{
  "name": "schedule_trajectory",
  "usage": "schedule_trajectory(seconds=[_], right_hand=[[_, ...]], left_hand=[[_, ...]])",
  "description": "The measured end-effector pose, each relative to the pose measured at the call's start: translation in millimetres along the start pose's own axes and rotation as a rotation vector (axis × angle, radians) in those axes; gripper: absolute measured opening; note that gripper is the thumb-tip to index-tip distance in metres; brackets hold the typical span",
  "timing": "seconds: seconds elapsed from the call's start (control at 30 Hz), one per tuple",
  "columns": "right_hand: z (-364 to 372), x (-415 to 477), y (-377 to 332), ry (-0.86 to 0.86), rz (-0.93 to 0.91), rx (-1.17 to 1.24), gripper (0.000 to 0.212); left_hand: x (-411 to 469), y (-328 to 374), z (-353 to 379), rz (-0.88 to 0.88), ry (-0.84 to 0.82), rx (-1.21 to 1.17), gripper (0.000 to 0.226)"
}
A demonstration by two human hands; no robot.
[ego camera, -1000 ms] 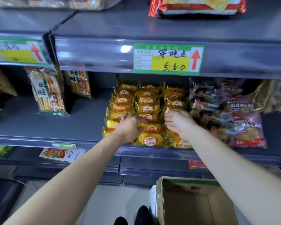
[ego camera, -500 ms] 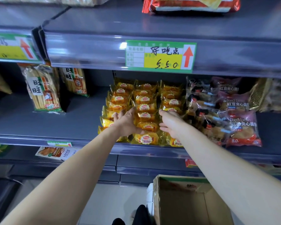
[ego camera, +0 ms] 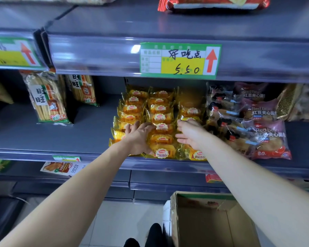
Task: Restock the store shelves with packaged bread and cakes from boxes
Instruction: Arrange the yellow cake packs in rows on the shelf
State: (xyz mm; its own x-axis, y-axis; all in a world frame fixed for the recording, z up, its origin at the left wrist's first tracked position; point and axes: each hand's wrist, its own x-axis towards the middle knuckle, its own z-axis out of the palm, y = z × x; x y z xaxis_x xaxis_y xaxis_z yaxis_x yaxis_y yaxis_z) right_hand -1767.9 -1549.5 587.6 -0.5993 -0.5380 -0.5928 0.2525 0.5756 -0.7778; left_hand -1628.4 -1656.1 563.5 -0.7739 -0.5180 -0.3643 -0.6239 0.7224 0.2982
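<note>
Yellow bread packs lie under the left hand and right hand, both loose with straight fingers gripping nothing, on the grey shelf, beside red-bean bags, above a cardboard box.

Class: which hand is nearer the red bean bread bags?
Right. The right hand sits just left of the red bean bread bags, over the yellow soft bread packs; the left hand is farther left, beyond the middle row of packs.
</note>
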Motion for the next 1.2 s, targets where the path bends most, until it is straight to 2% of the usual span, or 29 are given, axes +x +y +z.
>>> schedule_trajectory(seconds=[0.17, 0.3, 0.4, 0.53, 0.73, 0.8, 0.97, 1.13, 1.2], right_hand=[[-7.9, -3.5, -0.2, 0.011, -0.035, 0.008, 0.041], [-45.7, 0.2, -0.2, 0.243, -0.123, -0.04, 0.027], [-78.6, -1.0, 7.0, 0.376, -0.083, -0.072, 0.031], [-96.3, -7.0, 24.2, 0.289, -0.016, -0.104, 0.03], [-95.9, -9.9, 36.6, 0.078, 0.086, 0.053, 0.05], [-94.2, -5.9, 39.6, 0.063, 0.077, 0.061, 0.051], [-96.9, 14.2, 32.8, 0.146, -0.001, -0.133, 0.051], [-92.8, 34.6, 28.3, 0.1, 0.027, -0.03, 0.06], [-90.4, 40.5, 30.0, 0.084, 0.056, 0.003, 0.064]], left_hand=[[-2.9, 0.0, -1.7, -0.033, 0.016, 0.067, 0.09], [-3.4, 12.2, -6.7, -0.018, 0.028, 0.041, 0.092], [0.0, 36.9, -11.7, 0.057, 0.047, -0.023, 0.087], [6.5, 74.1, -3.2, 0.143, -0.014, 0.0, 0.09], [18.3, 96.6, 19.9, 0.064, -0.061, 0.287, 0.113], [19.0, 100.1, 22.1, 0.057, -0.046, 0.25, 0.114], [29.2, 100.4, 2.6, 0.033, 0.012, 0.069, 0.115], [48.7, 99.4, -4.5, 0.04, -0.173, 0.251, 0.129], [54.9, 103.3, -10.3, 0.038, -0.238, 0.22, 0.128]])
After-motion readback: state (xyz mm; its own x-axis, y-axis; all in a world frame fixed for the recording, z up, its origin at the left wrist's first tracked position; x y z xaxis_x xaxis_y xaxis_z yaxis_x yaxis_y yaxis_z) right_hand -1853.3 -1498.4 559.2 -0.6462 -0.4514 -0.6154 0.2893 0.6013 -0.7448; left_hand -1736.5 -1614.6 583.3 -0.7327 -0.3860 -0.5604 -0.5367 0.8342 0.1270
